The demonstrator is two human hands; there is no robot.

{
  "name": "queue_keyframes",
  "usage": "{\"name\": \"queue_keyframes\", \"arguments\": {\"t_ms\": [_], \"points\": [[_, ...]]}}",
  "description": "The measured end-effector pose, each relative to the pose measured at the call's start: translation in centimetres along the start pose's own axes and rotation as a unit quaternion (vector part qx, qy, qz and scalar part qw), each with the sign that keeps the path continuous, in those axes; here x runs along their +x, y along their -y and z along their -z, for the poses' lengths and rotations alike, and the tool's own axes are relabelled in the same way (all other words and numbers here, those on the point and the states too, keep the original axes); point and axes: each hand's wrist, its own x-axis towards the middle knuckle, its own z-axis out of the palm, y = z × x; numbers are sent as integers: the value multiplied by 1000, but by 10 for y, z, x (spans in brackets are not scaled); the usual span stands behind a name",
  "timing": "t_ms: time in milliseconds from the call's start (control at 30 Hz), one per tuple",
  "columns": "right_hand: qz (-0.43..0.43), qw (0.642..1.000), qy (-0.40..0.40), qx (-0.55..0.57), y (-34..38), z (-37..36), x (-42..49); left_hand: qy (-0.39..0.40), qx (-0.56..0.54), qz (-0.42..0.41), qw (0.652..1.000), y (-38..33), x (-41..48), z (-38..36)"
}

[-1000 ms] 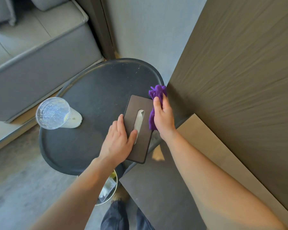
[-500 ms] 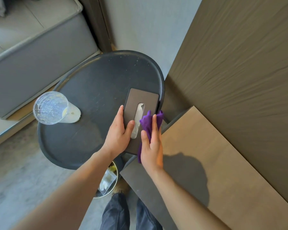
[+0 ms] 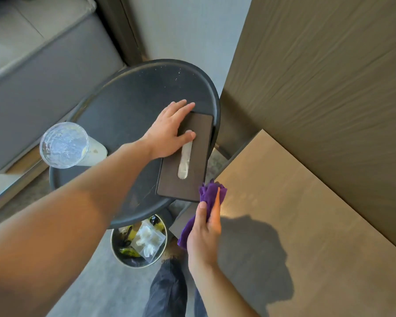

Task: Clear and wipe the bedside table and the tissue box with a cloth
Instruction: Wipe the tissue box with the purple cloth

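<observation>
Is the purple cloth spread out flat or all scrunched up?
Scrunched up. The purple cloth is bunched into folds in the right hand, which grips it next to the brown rectangular tissue box.

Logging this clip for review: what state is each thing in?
bedside table: pale specks at far side.
tissue box: lying flat on the table, tissue in slot.
left hand: flat on the box's far end.
purple cloth: bunched, beside the box's near corner.
right hand: gripping the purple cloth.
plastic cup: upright on the table, uncleared.
waste bin: open, holding rubbish.
</observation>
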Motion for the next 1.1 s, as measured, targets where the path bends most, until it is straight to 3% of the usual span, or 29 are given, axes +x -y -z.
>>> {"name": "queue_keyframes", "arguments": {"t_ms": [100, 200, 333, 467, 567, 633, 733, 867, 1100], "points": [[-82, 992, -36, 85, 11, -18, 3, 31, 34, 2, 999, 3, 18, 7], [-132, 973, -79, 173, 29, -30, 16, -4, 28, 32, 999, 5, 19, 8], [-89, 966, -102, 222, 52, -19, 54, -101, 22, 142, 984, 11, 0, 6], [44, 990, -32, 128, 82, 4, 115, -156, 27, 268, 950, 9, -48, -8], [120, 989, 72, -53, 111, 15, 156, -122, 45, 324, 937, 3, -83, -26], [161, 962, 150, -161, 126, 11, 171, -116, 109, 315, 936, -1, -95, -39], [233, 914, 205, -263, 133, -4, 181, -149, 169, 232, 946, 5, -89, -42], [290, 883, 197, -314, 126, -8, 183, -108, 175, 100, 973, 29, -64, -30], [327, 874, 162, -322, 91, 12, 166, -127, 178, 96, 971, 29, -62, -35]]}}
